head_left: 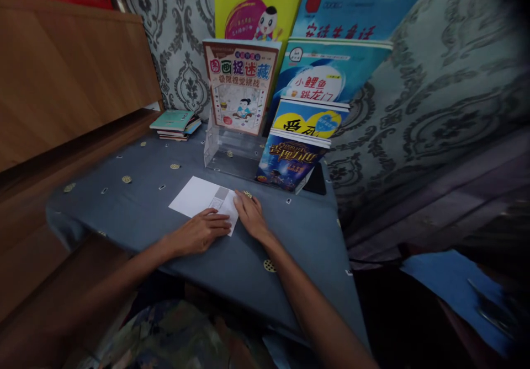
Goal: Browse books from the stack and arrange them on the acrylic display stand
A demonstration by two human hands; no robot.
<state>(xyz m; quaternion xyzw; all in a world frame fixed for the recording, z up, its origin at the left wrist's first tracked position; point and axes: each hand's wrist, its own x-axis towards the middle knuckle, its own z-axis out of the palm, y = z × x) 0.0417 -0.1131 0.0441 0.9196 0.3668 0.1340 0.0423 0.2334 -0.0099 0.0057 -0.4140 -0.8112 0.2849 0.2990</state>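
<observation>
A white sheet of paper point(192, 195), with a grey block and small print near its right part, lies on the table in front of me. My left hand point(202, 231) rests over its lower edge, fingers stretched out flat across the print. At the right edge of the paper is my right hand point(250, 214), its fingertips closed on the upper right corner. The undersides of my fingers are hidden. Behind the paper stands a clear plastic book rack point(232, 165) holding upright books.
A dark blue book point(290, 159) leads the right row of the rack, beside a dark flat object point(315, 180). A small stack of books point(174, 123) sits at the back left. A wooden cabinet point(74, 76) borders the left; patterned fabric point(414, 110) hangs behind.
</observation>
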